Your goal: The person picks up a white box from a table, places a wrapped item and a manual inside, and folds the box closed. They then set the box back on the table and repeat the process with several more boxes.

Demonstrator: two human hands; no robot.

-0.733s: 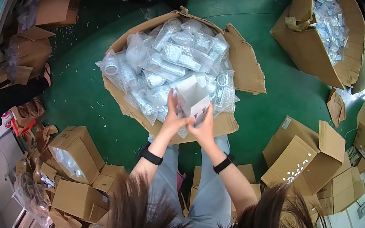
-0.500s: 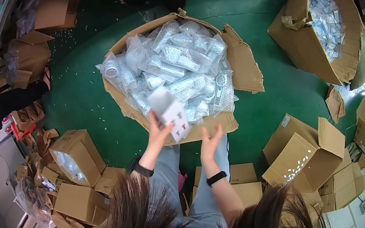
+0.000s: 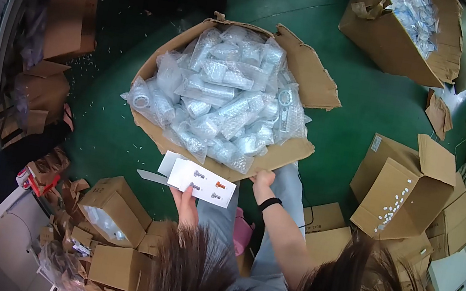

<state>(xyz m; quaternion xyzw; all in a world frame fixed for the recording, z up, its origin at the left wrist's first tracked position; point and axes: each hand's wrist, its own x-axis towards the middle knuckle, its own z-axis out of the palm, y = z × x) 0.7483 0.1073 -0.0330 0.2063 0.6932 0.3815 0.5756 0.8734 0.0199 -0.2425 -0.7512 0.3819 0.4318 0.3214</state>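
Observation:
My left hand (image 3: 185,204) grips a small white paperboard box (image 3: 201,182) from below, near my left knee. Small grey and orange device pictures show on its upper face, and white flaps stick out at its left end. My right hand (image 3: 263,181) is closed at the near rim of a big open cardboard carton (image 3: 280,154), its fingers curled against the edge. Inside the carton lie heaped bubble-wrapped items (image 3: 223,92), pale and roughly cylindrical under the clear wrap.
An open carton with white spots (image 3: 390,189) stands to the right. Another carton (image 3: 383,44), full of small clear packets, is at the far right. Several boxes (image 3: 115,212) crowd the lower left. At the left edge a person in black (image 3: 12,171) is partly visible.
The white box has turned and come down toward me in my left hand, its flaps now at the left. My right hand went from open to closed at the carton's rim.

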